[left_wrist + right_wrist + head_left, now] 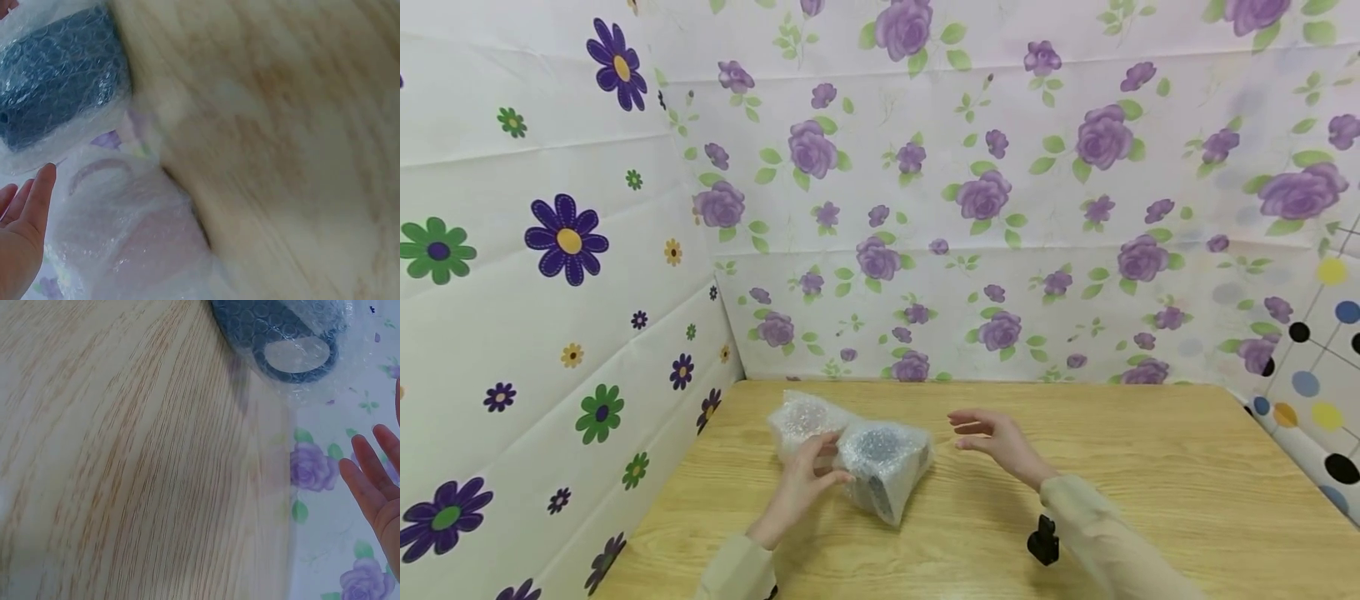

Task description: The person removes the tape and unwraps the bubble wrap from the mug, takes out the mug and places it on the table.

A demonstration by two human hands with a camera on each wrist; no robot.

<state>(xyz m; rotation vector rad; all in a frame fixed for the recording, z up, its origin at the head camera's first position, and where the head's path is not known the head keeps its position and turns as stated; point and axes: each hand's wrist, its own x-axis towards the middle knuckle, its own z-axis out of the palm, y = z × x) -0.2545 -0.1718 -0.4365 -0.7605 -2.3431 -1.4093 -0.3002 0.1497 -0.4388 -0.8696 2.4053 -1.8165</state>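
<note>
Two mugs wrapped in bubble wrap stand side by side on the wooden table. The blue mug [880,448] is on the right, and its looped handle shows through the plastic in the right wrist view. The pink mug [805,419] sits to its left and slightly farther back. My left hand [808,475] is in front of the gap between them, fingers loosely bent, fingertips right at the wrap of the blue mug. To the right of the blue mug, my right hand [996,442] hovers apart from it, palm turned inward and fingers extended, holding nothing.
The wooden table [1112,467] meets a floral sheet [940,208] at the back. Another flowered sheet [550,333] hangs along the left side, and a dotted one [1311,383] hangs at the right. A small black device [1043,540] is at the right wrist.
</note>
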